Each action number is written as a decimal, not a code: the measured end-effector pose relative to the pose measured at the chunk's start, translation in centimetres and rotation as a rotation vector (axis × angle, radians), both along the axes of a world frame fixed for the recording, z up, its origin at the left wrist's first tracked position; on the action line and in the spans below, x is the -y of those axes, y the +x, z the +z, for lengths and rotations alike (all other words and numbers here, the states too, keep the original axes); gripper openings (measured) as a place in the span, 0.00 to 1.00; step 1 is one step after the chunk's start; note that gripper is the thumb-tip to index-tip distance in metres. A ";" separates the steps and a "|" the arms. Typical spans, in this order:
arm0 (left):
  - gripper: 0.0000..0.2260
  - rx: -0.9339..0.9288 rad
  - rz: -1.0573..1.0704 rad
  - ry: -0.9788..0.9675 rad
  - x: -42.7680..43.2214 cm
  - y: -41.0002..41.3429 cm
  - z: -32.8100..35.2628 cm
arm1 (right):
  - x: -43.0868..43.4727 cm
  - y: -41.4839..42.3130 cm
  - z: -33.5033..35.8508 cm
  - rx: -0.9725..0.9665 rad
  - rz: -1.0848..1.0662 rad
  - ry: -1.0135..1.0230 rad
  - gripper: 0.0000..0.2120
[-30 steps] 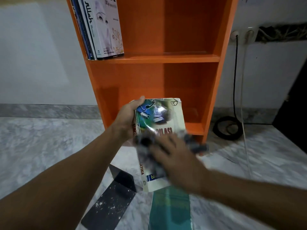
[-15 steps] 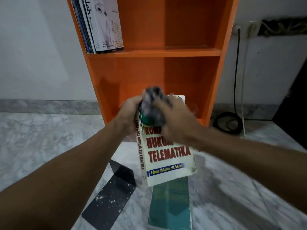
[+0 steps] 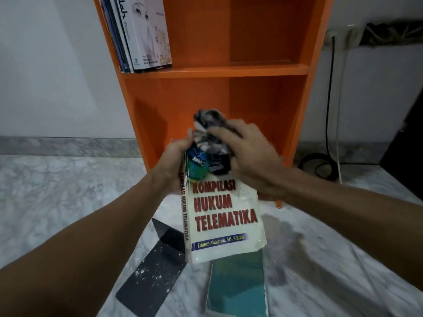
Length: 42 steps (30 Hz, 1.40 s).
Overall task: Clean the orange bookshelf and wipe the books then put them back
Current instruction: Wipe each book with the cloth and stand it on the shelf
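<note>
My left hand [image 3: 175,161] holds a white book [image 3: 225,223] with red title lettering by its top left edge, cover facing me. My right hand [image 3: 251,156] presses a crumpled grey and black cloth [image 3: 210,131] against the top of the cover. Behind them stands the orange bookshelf [image 3: 231,70]; its lower compartment is bare. On the upper shelf, at the left, several books [image 3: 139,33] lean together.
A teal book [image 3: 238,284] and a dusty black bookend [image 3: 155,273] lie on the marble floor below the held book. A black cable [image 3: 329,106] hangs from a wall socket to a coil on the floor at right. A dark object stands at the far right.
My right hand swept the cloth up the cover from the lower part to the top, uncovering the title. The book is tilted more upright in my left hand.
</note>
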<state>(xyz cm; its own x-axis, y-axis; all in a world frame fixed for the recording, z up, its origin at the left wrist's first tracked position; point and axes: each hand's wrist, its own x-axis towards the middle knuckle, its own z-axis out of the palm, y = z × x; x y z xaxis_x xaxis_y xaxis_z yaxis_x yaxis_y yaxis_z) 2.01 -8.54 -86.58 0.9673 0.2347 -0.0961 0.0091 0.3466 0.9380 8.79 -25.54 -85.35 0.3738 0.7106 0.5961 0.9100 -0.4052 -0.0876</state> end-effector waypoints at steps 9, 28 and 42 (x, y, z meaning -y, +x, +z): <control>0.26 -0.015 0.097 0.028 -0.5 -0.2 -0.5 | 6.3 -6.3 -14.2 -0.137 0.462 -0.628 0.12; 0.18 0.011 0.159 0.003 -0.9 2.5 -3.4 | 4.1 4.4 -21.3 -1.222 -0.248 -0.311 0.11; 0.25 0.040 0.246 0.064 -0.2 0.7 2.6 | -0.7 2.0 -3.0 -1.462 -0.028 0.451 0.12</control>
<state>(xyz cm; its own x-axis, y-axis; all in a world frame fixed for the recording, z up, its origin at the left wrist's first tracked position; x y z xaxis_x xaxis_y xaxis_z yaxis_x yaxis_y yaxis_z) 2.72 -8.34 -84.00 0.8831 0.4679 -0.0359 -0.1063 0.2739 0.9559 10.82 -24.84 -88.38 0.8175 0.5594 -0.1370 -0.0874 -0.1147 -0.9896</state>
